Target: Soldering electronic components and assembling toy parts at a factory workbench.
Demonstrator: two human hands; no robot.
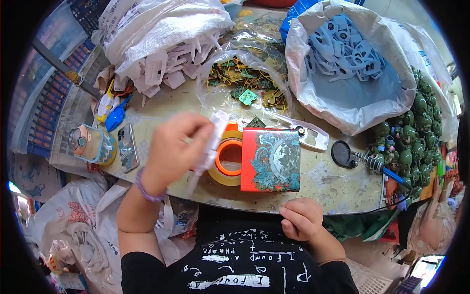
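"White plastic part [213, 139], where is it, please?"

"It is in the left hand [180, 152], pinched between thumb and fingers, above the left side of the tape roll [228, 173]."

"And the right hand [303, 219]?"

"Its fingers are curled together, near the front edge of the worktop [320, 183]. A red box [270, 160] is beside the roll."

Assembly workshop: beyond the gripping left hand [178, 149], white plastic parts [174, 66] spill from a sack [171, 24] near wired circuit boards [248, 97]; right of the grip, bagged pale-blue parts [342, 51], heaped green pieces [407, 139].
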